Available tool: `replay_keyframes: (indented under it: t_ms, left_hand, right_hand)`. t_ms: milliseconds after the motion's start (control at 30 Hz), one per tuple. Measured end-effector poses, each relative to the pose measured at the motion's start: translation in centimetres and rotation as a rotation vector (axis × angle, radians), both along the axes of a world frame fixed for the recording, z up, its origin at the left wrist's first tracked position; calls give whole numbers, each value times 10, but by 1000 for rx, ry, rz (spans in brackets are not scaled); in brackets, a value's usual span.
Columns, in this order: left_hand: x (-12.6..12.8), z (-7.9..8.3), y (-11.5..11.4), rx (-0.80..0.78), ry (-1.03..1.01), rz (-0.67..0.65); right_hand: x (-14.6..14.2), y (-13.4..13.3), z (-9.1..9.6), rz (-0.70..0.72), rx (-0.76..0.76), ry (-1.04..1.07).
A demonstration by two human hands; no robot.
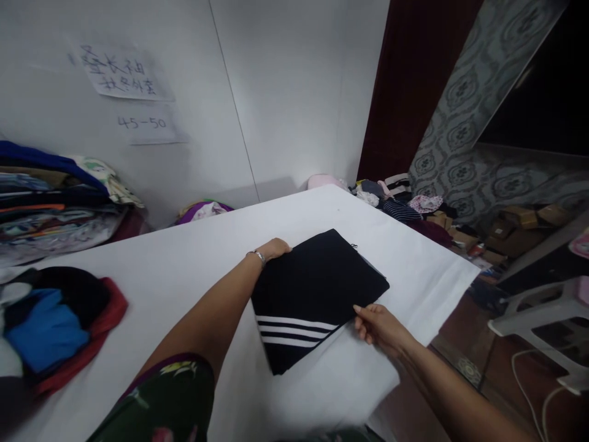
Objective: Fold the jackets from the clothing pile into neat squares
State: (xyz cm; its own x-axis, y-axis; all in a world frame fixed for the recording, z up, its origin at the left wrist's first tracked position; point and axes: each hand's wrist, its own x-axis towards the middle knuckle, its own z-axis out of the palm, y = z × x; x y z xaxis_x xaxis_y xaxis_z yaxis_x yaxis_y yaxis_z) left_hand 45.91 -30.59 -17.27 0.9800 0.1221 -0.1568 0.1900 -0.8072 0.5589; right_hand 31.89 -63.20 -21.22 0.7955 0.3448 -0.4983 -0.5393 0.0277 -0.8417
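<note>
A black garment [317, 276], folded into a flat near-rectangle, lies on the white tabletop. Three white stripes cross its near left corner. My left hand [275, 248], with a bracelet at the wrist, grips the garment's far left edge; most of its fingers are hidden. On the near right edge, my right hand [375, 325] pinches the cloth between thumb and index finger, the other fingers curled below. A small bit of thread or cord and a greyish layer show along the garment's far right edge.
A heap of clothes [50, 331] sits on the table's left side, and a tall clothes stack [55, 196] stands beyond it. More clothes [400, 202] and cardboard boxes [515, 230] lie past the right edge. A plastic stool [547, 325] stands at right. Handwritten papers [126, 77] hang on the wall.
</note>
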Motion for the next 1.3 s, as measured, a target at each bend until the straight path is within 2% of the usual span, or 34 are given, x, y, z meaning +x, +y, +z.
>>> replay_keyframes:
  t_ms: [233, 400, 500, 733, 867, 933, 1067, 1100, 1167, 1233, 1300]
  left_hand:
    - [-1, -11, -8, -48, 30, 65]
    - [-16, -10, 10, -28, 71, 77]
    - [-27, -11, 19, 6, 99, 71]
    - [-35, -21, 11, 143, 52, 108]
    - [-45, -14, 9, 202, -51, 88]
    - [-56, -10, 6, 233, -144, 81]
    - [-88, -10, -15, 285, -303, -17]
    - [-96, -13, -23, 312, -328, -58]
    - [-111, -19, -38, 382, -342, -121]
    - [-122, -26, -50, 448, -299, -132]
    - [-128, -33, -57, 484, -235, -129]
  right_hand:
    - [-8, 2, 1, -127, -43, -17]
    - [-14, -2, 0, 25, -24, 30]
    - [-16, 2, 0, 70, -26, 33]
    - [-17, 11, 0, 21, -39, -37]
    - [-28, 2, 7, 167, -73, -61]
    - [-32, -1, 17, 212, -102, -222]
    - [-14, 9, 45, 117, -283, -904]
    - [-3, 15, 51, 115, -349, -1076]
    - [25, 28, 57, 199, -507, -1328]
    - [56, 38, 53, 345, -732, -1415]
    - [84, 42, 40, 446, -999, -1363]
